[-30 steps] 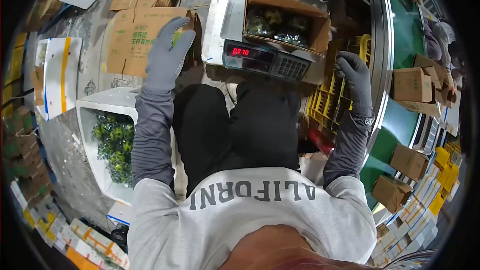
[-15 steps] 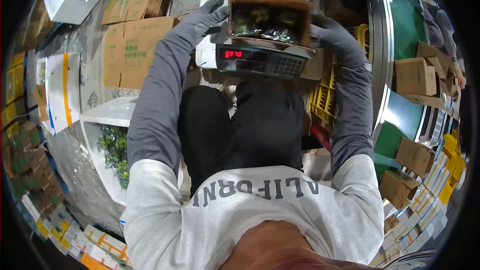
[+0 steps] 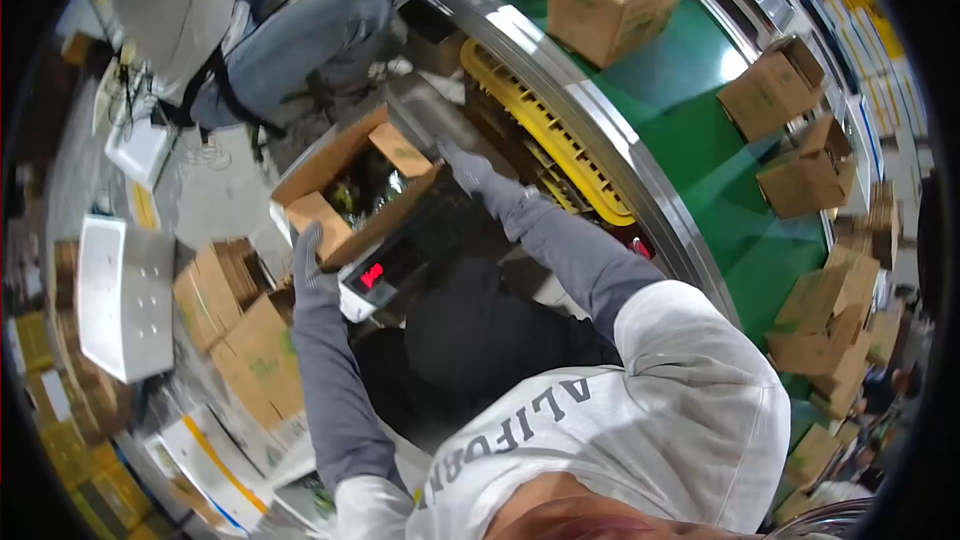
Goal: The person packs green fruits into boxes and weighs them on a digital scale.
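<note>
An open cardboard box (image 3: 388, 220) is held tilted between my two gloved hands, over the digital scale (image 3: 392, 268). My left hand (image 3: 316, 270) presses on its near left end, fingers pointing up along the side. At the far right end, my right hand (image 3: 470, 170) rests against the box with its fingers extended. Two short end flaps show at the box's ends. Inside lie dark green items (image 3: 348, 195) with shiny clear plastic; their kind is hard to make out. The scale's red digits are blurred.
To the right runs a green conveyor (image 3: 640, 95) with a metal edge and several open cartons (image 3: 610, 5). A yellow crate (image 3: 545, 130) stands beside it. Flat cartons (image 3: 262, 360) and a white foam box (image 3: 125, 300) are at left. Another person's leg (image 3: 300, 50) is ahead.
My view has swung right, toward the conveyor. The box has turned and tilted between my hands, seemingly raised from the scale's pan. Its end flaps now show.
</note>
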{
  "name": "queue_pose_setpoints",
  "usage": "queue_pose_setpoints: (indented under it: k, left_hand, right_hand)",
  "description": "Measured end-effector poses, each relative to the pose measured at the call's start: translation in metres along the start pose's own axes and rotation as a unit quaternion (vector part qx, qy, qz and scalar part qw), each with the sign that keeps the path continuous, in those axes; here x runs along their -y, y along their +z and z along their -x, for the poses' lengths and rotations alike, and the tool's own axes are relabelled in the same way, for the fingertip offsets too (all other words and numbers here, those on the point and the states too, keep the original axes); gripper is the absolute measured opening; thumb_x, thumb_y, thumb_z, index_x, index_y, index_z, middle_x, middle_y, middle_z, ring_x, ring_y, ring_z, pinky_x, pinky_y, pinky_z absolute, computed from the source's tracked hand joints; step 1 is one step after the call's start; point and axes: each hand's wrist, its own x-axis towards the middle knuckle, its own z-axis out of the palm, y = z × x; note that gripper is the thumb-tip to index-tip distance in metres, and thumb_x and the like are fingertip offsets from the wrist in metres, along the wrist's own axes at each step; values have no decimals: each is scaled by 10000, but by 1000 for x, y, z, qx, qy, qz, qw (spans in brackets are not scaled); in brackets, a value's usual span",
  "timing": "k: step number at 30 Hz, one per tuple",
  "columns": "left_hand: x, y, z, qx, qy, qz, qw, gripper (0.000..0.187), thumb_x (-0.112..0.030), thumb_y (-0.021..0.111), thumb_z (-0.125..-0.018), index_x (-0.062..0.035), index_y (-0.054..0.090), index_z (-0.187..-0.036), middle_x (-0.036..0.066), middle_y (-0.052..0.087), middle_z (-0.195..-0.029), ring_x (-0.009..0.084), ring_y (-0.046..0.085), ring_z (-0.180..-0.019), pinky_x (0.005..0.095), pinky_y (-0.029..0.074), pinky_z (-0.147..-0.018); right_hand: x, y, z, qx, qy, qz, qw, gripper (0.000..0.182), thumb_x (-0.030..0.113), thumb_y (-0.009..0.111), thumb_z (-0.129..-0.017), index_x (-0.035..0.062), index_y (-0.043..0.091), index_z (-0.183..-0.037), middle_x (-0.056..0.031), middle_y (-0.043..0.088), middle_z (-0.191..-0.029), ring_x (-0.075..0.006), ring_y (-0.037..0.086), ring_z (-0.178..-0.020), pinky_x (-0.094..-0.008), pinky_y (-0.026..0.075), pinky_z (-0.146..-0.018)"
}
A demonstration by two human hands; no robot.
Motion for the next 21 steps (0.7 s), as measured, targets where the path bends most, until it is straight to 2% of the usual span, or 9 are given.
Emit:
queue_pose_setpoints:
  k: [1, 5, 7, 8, 11, 15, 16, 19, 21]
  left_hand:
    - [17, -19, -11, 19, 54, -11, 998, 395, -192, 566, -880, -71, 489, -1247, 77, 583, -1125, 208, 591, -1032, 380, 512, -874]
    - [-24, 103, 25, 151, -116, 176, 966, 286, -134, 543, -904, -55, 515, -1177, 75, 574, -1088, 208, 563, -1054, 380, 496, -898]
    - [-4, 173, 31, 229, 63, -2, 971, 301, -185, 560, -901, -49, 517, -1165, 100, 582, -1069, 220, 589, -1005, 344, 508, -852]
    - [-24, 235, 51, 287, -91, 151, 941, 294, -149, 543, -910, -59, 502, -1187, 102, 571, -1086, 220, 587, -1000, 359, 507, -863]
    - [-5, 338, 77, 197, -157, 25, 967, 417, -267, 636, -858, -65, 502, -1197, 72, 548, -1101, 202, 567, -987, 343, 487, -843]
    - [85, 421, 61, 198, 87, -165, 962, 572, -383, 735, -756, 1, 551, -1137, 105, 638, -1025, 249, 609, -918, 324, 475, -830]
    - [83, 425, 64, 171, 90, -246, 950, 772, -498, 729, -695, 11, 461, -1211, 234, 560, -1159, 380, 531, -1097, 424, 415, -944]
    - [77, 408, 66, 174, 115, -381, 901, 891, -572, 591, -782, 9, 290, -1387, 264, 313, -1402, 415, 299, -1304, 430, 235, -1089]
    - [58, 377, 53, 158, 177, -349, 906, 768, -490, 631, -781, 18, 395, -1307, 260, 437, -1268, 402, 397, -1221, 420, 303, -1044]
  right_hand:
    - [-20, -8, 4, 35, -36, -93, 994, 495, 497, 529, -891, 52, 577, -1103, -55, 595, -951, -163, 577, -859, -282, 478, -776]
    - [-95, -30, 21, 193, -87, -284, 935, 520, 552, 425, -923, 87, 557, -1115, -66, 598, -945, -170, 595, -787, -310, 501, -700]
    - [-99, -40, 30, 236, -52, -295, 924, 544, 586, 410, -915, 98, 559, -1105, -65, 601, -934, -167, 597, -754, -314, 505, -690]
    - [-96, -45, 32, 239, -22, -297, 924, 547, 591, 412, -912, 101, 560, -1105, -60, 603, -937, -164, 596, -750, -317, 510, -701]
    - [-84, -68, 77, 249, -86, -270, 926, 521, 516, 419, -937, 70, 517, -1187, -82, 589, -1077, -200, 583, -930, -353, 493, -851]
    - [-102, -95, 80, 244, -114, -348, 898, 531, 494, 401, -945, 58, 479, -1237, -88, 559, -1151, -214, 541, -1019, -340, 454, -906]
    - [-108, -100, 80, 242, -113, -360, 894, 534, 489, 397, -947, 55, 470, -1250, -89, 551, -1170, -218, 531, -1042, -337, 445, -920]
    - [-119, -104, 71, 252, -92, -376, 887, 544, 472, 383, -953, 47, 442, -1287, -93, 529, -1226, -229, 499, -1109, -326, 416, -961]
    - [-125, -104, 66, 259, -82, -370, 888, 553, 461, 374, -957, 41, 423, -1312, -96, 514, -1263, -236, 478, -1154, -320, 397, -989]
